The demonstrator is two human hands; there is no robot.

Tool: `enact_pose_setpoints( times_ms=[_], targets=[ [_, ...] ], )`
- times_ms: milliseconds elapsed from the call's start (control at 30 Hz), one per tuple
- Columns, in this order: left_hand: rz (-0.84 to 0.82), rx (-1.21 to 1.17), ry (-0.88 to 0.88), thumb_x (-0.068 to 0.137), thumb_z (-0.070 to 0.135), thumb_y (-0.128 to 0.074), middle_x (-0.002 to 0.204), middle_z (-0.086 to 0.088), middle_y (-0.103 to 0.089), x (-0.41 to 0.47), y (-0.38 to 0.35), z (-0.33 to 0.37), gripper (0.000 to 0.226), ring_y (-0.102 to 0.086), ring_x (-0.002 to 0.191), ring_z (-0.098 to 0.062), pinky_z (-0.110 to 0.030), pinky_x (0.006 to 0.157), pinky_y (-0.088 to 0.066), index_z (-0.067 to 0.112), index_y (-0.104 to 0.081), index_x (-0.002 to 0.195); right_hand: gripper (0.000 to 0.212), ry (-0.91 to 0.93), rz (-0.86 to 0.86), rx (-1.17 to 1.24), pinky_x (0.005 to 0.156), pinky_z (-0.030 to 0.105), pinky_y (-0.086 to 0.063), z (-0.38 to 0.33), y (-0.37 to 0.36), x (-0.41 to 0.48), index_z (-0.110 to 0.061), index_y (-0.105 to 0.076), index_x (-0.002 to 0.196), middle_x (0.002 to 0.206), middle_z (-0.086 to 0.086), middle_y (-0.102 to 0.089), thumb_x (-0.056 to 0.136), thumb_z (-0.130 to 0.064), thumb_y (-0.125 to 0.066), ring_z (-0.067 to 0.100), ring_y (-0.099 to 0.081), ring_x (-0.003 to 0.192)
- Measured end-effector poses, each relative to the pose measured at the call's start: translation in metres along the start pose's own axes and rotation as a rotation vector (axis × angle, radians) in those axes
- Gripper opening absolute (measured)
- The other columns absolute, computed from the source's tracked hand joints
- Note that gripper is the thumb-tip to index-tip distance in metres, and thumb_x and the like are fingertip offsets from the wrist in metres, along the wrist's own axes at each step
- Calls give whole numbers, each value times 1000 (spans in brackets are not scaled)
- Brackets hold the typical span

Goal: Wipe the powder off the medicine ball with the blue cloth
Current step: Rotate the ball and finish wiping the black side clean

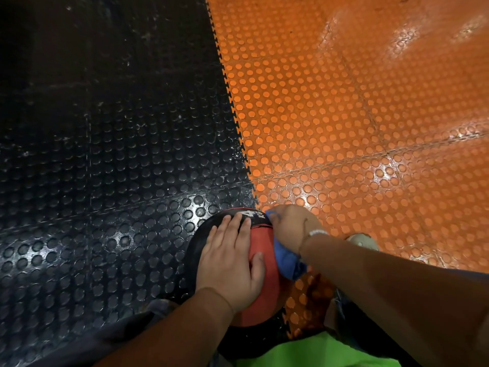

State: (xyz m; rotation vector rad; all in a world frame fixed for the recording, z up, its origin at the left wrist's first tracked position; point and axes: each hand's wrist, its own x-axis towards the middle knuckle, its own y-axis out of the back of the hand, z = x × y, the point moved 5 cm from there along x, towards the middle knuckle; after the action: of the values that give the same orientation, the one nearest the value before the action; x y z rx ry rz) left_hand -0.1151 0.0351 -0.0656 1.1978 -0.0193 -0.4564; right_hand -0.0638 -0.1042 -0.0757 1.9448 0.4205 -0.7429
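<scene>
A red and black medicine ball [264, 263] marked "4 KG" rests on the floor at the seam between black and orange mats, near the bottom centre. My left hand [230, 263] lies flat on top of the ball, fingers spread, holding nothing. My right hand [291, 226] presses the blue cloth [287, 260] against the ball's right side, fingers closed around it. Most of the cloth is hidden under the hand and wrist. I cannot make out any powder on the visible part of the ball.
Studded black floor mats [105, 154] cover the left and studded orange mats [357, 115] the right, joined by a toothed seam. A foot in a light shoe [362, 241] stands just right of the ball. A green garment [317, 350] fills the bottom edge.
</scene>
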Motion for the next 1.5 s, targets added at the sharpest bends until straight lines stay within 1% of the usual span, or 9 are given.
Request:
enact_pose_setpoints(
  times_ms=[133,333,467,633,833,1000,1167,1367,1500],
  targets=[
    [21,-41,5,82,49,-35,146,-5,-44,-4,0,-2,71,-38,136,-24,-36,113,-15,9,-47,139,29,-104,-89,-99,71,27,-46,13,-8,13,-12,-62,112,96,7,-60,96,-10,-38,22,-57,84],
    [95,-116,549,81,58,-8,155,-6,-26,-3,7,-33,84,-18,144,-18,-37,118,-4,11,-25,149,30,129,1,-31,78,25,-44,-14,-12,-26,-22,-57,113,101,1,-57,98,-25,-31,17,-55,87],
    [62,-150,541,65,61,3,154,-4,-31,-5,5,-48,101,-22,142,-17,-34,117,-9,13,-31,147,46,423,123,-114,92,26,-38,-42,-10,-55,-35,-44,134,118,-3,-54,95,-36,-19,21,-50,105],
    [39,-129,501,73,57,-4,154,-2,-29,-1,5,-41,90,-19,143,-16,-32,117,-7,14,-28,148,33,-46,-119,41,82,23,-45,3,-17,-5,-17,-54,124,118,7,-60,101,-24,-32,17,-58,94],
    [40,-89,471,66,58,3,153,-5,-32,0,5,-42,100,-22,143,-18,-34,117,-8,11,-30,147,38,532,304,-58,83,26,-48,-35,-17,-37,-26,-64,116,101,0,-65,90,-35,-37,23,-64,91],
    [22,-56,407,67,57,2,153,-7,-31,7,4,-26,98,-23,142,-21,-31,116,-8,9,-30,147,31,83,-71,-55,84,26,-47,-10,-6,11,-14,-60,119,115,8,-60,98,-17,-38,26,-58,103],
    [-16,-23,357,66,55,6,155,-4,-25,10,2,-23,98,-18,143,-20,-30,116,-6,13,-25,149,36,534,100,-9,95,28,-43,-37,-5,-31,-23,-59,124,116,2,-60,93,-30,-42,19,-56,106],
    [-39,-30,277,70,54,1,156,-2,-23,7,0,-15,92,-15,144,-18,-31,119,-5,14,-25,149,34,98,-86,-116,89,25,-46,18,-13,12,-24,-55,127,121,3,-58,99,-24,-36,20,-57,105],
    [-5,-49,287,73,53,-6,152,-7,-32,4,0,-27,89,-24,142,-22,-32,117,-11,10,-35,145,36,418,78,-45,98,28,-40,-18,-14,-10,-23,-56,127,122,5,-59,95,-29,-40,23,-54,113]
  ],
)
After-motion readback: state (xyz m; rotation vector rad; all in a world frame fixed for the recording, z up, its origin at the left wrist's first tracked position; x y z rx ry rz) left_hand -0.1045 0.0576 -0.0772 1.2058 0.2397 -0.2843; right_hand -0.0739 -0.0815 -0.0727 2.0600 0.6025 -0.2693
